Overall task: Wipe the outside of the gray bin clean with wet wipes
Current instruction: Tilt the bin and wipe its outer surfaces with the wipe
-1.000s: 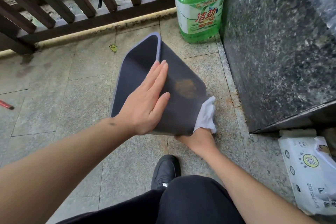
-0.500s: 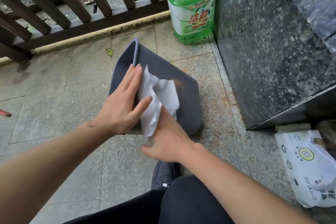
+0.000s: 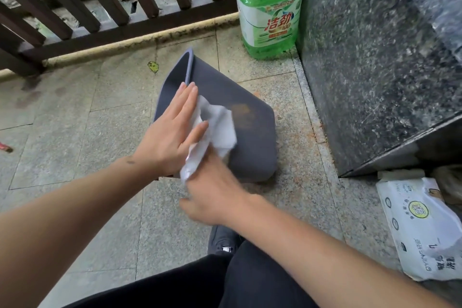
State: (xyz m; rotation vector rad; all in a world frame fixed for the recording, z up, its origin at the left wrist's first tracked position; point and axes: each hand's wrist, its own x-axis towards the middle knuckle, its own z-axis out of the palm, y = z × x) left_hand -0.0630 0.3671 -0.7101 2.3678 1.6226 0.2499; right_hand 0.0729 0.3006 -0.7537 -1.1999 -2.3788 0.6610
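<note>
Far off the left fingertips, at the frame's left edge, a small red scrap (image 3: 5,147) lay on the stone floor tiles (image 3: 65,132), and the dark wooden railing (image 3: 75,7) ran along behind. Nearer those fingertips, a yellow leaf (image 3: 153,66) lay on a tile just beyond the bin's rim.

The left hand (image 3: 172,130) lay flat on the gray bin (image 3: 250,142), its fingers (image 3: 186,100) straight and spread, pressing the upper wall close to the rim. The bin lay tipped on its side on the tiles, its open mouth turned toward the railing and its base toward the person.

Between the left thumb and the right hand, a white wet wipe (image 3: 217,127) was crumpled against the bin's wall. The right hand (image 3: 215,192), blurred, grasped the wipe's lower end; its fingers were hidden under the wipe, so their exact curl could not be told. Just past the wipe, a brown stain (image 3: 243,114) marked the bin's side.

Beneath the right wrist, a black shoe (image 3: 222,240) and dark trouser legs (image 3: 200,282) showed.

Well beyond the right fingers stood a green detergent bottle (image 3: 270,12), against a dark speckled stone block (image 3: 375,57). Farther right, a white wipe packet (image 3: 422,227) lay on the floor.
</note>
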